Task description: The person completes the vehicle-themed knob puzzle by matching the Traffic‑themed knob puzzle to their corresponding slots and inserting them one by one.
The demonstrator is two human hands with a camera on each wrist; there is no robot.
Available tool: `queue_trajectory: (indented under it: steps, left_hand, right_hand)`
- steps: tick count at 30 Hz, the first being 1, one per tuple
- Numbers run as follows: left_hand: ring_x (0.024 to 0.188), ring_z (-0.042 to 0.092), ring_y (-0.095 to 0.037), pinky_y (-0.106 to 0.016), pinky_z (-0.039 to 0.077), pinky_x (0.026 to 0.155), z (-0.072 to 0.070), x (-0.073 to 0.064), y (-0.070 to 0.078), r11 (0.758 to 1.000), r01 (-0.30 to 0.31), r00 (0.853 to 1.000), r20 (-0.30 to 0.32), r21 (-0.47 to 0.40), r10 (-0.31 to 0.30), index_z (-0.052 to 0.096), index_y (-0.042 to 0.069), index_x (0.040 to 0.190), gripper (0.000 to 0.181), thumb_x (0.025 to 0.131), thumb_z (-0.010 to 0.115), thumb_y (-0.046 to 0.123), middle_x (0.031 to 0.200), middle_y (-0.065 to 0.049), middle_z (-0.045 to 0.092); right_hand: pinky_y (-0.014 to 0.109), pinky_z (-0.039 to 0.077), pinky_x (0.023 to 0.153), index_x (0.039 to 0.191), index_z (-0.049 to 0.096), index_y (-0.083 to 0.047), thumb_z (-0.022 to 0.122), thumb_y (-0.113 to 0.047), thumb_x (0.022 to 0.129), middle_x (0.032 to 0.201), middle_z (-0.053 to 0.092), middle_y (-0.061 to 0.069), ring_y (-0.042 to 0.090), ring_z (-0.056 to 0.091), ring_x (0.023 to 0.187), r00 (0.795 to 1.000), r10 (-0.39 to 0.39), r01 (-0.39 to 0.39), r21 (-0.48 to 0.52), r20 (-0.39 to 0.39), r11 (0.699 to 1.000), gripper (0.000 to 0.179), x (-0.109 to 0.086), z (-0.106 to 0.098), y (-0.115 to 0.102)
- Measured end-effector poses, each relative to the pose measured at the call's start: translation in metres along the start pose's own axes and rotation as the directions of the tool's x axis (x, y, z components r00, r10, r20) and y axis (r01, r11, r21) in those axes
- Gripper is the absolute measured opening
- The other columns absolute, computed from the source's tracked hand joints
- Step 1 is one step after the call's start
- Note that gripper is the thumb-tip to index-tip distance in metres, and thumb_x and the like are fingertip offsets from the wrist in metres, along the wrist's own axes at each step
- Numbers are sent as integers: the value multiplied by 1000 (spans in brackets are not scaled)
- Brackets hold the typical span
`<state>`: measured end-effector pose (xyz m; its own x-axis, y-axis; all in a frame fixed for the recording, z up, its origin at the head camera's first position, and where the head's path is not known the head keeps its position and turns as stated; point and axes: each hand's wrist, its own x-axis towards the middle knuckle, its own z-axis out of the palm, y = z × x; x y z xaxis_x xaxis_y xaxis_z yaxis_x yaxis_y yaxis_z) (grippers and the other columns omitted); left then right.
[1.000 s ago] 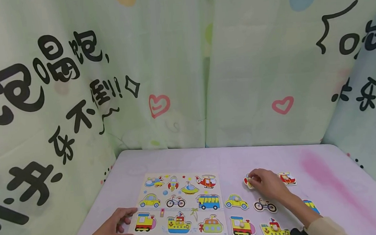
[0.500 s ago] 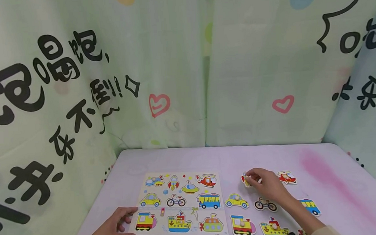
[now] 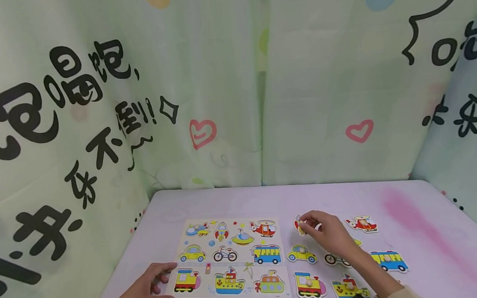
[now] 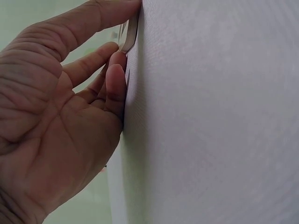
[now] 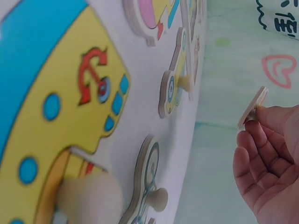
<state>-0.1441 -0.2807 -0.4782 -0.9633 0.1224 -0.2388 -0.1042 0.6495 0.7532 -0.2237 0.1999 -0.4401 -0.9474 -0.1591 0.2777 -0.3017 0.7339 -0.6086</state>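
Note:
My left hand (image 3: 142, 289) grips the left edge of the white puzzle board (image 3: 251, 296) in the head view, thumb by its near corner. The left wrist view shows the thumb and curled fingers at the board's thin edge (image 4: 132, 35). Right of the board, my right hand (image 3: 329, 232) pinches a small rocket puzzle piece (image 3: 298, 226) with red showing at its side. In the right wrist view this piece (image 5: 252, 106) is tilted and raised above the table, its knob between thumb and fingers. The board bears printed vehicle shapes.
Several knobbed pieces lie right of the board: a car (image 3: 301, 254), train (image 3: 310, 285), boat (image 3: 349, 290), bus (image 3: 390, 262) and helicopter (image 3: 363, 224). A bicycle piece (image 3: 335, 260) is partly covered by my right forearm. A printed curtain (image 3: 309, 94) stands behind the table.
My right hand has moved left toward the board with the rocket piece, uncovering more of the bus and helicopter pieces. My left hand stays at the board's edge.

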Motion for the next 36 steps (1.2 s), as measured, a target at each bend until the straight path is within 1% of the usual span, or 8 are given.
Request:
queue_trajectory:
  steps: [6, 12, 18, 22, 25, 29, 32, 36]
  left_hand:
    - [98, 46, -21, -24, 42, 71, 1, 2, 1, 1000, 0, 1000, 1, -1, 0, 53, 14, 145, 79, 76, 91, 21, 112, -4, 48]
    - [97, 46, -21, -23, 41, 72, 0, 2, 3, 1000, -21, 1000, 12, 5, 20, 53, 12, 144, 78, 76, 90, 21, 112, -5, 48]
    - [97, 46, -22, -23, 42, 72, -1, 2, 4, 1000, -22, 1000, 15, 8, 22, 52, 12, 145, 79, 76, 90, 22, 112, -5, 48]
    - [97, 46, -21, -24, 42, 72, 0, 2, 3, 1000, 6, 1000, 5, 9, -6, 53, 14, 144, 79, 75, 91, 22, 112, -4, 48]
    - [97, 47, -21, -25, 42, 71, 2, 4, 2, 999, 36, 999, -14, 19, -36, 55, 16, 143, 79, 74, 92, 22, 112, -4, 49]
    - [96, 48, -20, -25, 43, 71, 4, 5, 1, 998, 52, 998, -31, 30, -51, 56, 17, 143, 79, 73, 92, 22, 111, -3, 49]
    - [97, 48, -20, -26, 43, 71, 4, 6, 0, 998, 58, 998, -32, 29, -57, 56, 17, 142, 79, 72, 93, 22, 111, -3, 49]
    - [97, 48, -20, -25, 43, 73, 3, 5, 0, 999, 38, 999, -21, 32, -38, 55, 16, 143, 79, 74, 92, 22, 112, -3, 49]
  right_hand:
    - [23, 51, 72, 111, 73, -8, 74, -15, 95, 84, 65, -6, 12, 58, 79, 1000, 9, -9, 37, -8, 999, 18, 3, 5, -3]
    - [24, 51, 73, 110, 73, -7, 74, -15, 95, 84, 65, -5, 12, 58, 78, 1000, 12, -10, 73, -16, 997, 16, 5, 11, -7]
    - [23, 51, 74, 110, 73, -7, 73, -14, 95, 85, 65, -4, 13, 58, 80, 1000, 15, -13, 106, -16, 994, 17, 8, 17, -12]
    - [22, 52, 75, 110, 73, -7, 74, -14, 95, 86, 65, -3, 14, 59, 82, 1000, 12, -9, 140, -16, 990, 17, 11, 21, -15]
    - [22, 52, 76, 110, 73, -8, 74, -14, 95, 87, 65, -3, 15, 59, 83, 1000, 21, -19, 162, -10, 987, 17, 13, 26, -18]
    - [21, 51, 76, 111, 74, -9, 75, -16, 95, 87, 66, -4, 14, 59, 83, 999, 41, -41, 182, 2, 983, 17, 15, 31, -23]
    - [21, 51, 75, 110, 74, -10, 75, -17, 94, 86, 66, -4, 13, 59, 82, 999, 44, -43, 191, 1, 981, 18, 17, 35, -27]
    - [23, 51, 75, 110, 74, -10, 75, -17, 94, 85, 67, -5, 13, 60, 82, 999, 31, -30, 211, -5, 977, 17, 21, 40, -32]
